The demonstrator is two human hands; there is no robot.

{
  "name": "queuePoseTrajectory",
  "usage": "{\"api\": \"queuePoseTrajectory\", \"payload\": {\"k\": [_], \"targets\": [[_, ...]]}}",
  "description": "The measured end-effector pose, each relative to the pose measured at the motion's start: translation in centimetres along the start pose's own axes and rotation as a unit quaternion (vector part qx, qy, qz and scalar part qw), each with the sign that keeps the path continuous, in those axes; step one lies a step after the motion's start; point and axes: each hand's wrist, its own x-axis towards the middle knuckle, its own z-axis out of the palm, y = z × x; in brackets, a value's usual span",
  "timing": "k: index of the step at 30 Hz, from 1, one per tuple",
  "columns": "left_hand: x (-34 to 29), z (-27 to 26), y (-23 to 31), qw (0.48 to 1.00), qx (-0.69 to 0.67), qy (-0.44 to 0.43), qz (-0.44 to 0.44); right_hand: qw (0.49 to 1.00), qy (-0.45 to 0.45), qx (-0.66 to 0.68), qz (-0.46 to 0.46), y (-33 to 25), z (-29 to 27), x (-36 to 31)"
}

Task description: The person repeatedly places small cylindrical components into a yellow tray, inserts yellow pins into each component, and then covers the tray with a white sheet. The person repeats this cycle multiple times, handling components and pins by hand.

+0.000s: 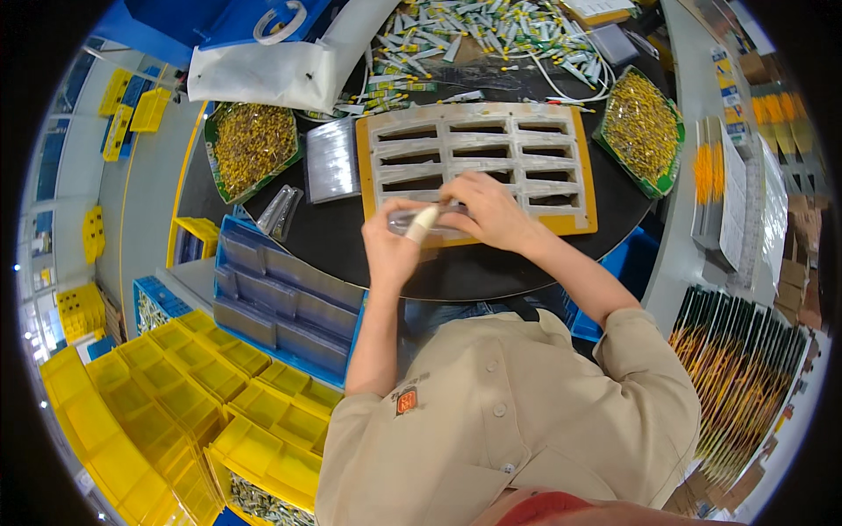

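— Where is the clear plastic piece [403, 222]?

— Between a worker's two bare hands, over the near edge of a slotted board [561, 224] on a black desk [329, 241].

— How does each hand stand?

— The left hand [392, 244], a pale cover [423, 224] on one finger, pinches the piece toward its left end. The right hand [491, 212] bends its fingers at the other end; they hide the contact, so whether it pinches or merely touches cannot be told.

— And which way does the piece lie?

— Left of the right hand, its long axis running left to right, roughly along the slot rows. The right hand is nearer the slots.

— What surrounds them?

— Small tubes [452, 48] crowd the far side; heaps of small yellow pieces [254, 145] flank the board left and right.
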Motion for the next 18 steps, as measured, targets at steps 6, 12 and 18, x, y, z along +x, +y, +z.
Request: {"api": "queuePoseTrajectory", "payload": {"k": [6, 12, 18], "targets": [[4.7, -2.7, -2.4, 0.992, -0.081, -0.015, -0.100, 0.986, 0.023, -0.058, -0.152, 6.4, 2.1, 10.2], [6.6, -3.7, -3.7, 0.992, -0.018, 0.038, -0.118, 0.991, -0.094, 0.031, 0.086, 4.5, 1.7, 9.7], [4.6, -4.1, -4.0, 0.983, -0.043, -0.094, -0.152, 0.971, 0.017, -0.238, -0.025, 4.2, 2.9, 8.0]]}}
